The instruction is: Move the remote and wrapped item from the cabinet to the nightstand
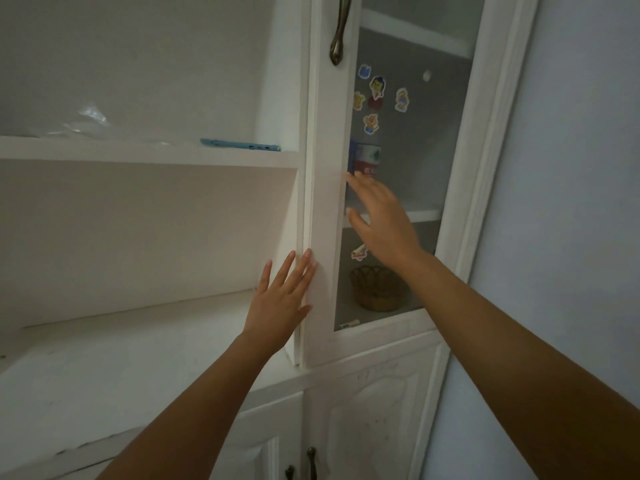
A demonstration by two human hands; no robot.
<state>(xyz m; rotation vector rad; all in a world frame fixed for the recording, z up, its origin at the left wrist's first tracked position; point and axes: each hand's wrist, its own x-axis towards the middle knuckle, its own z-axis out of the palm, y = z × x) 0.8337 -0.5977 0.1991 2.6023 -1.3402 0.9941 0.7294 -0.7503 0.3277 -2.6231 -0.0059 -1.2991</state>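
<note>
A white cabinet door (pixel 325 188) with a glass pane and a bronze handle (pixel 340 29) stands in front of me. My left hand (pixel 282 299) lies flat with fingers spread against the door's left edge near its bottom. My right hand (pixel 381 220) is open in front of the glass pane, fingertips near the door's inner frame. On the open shelf (pixel 149 152) at the upper left lie a blue flat item (pixel 240 145) and some clear plastic wrap (pixel 86 123). No remote is clearly visible.
Behind the glass sit a red-and-white can (pixel 367 159) and a woven basket (pixel 377 287); several cartoon stickers (pixel 377 88) are on the pane. Lower cabinet doors with dark handles (pixel 311 462) are below. A wide white ledge (pixel 121 358) spans the lower left. A pale wall (pixel 571 168) is on the right.
</note>
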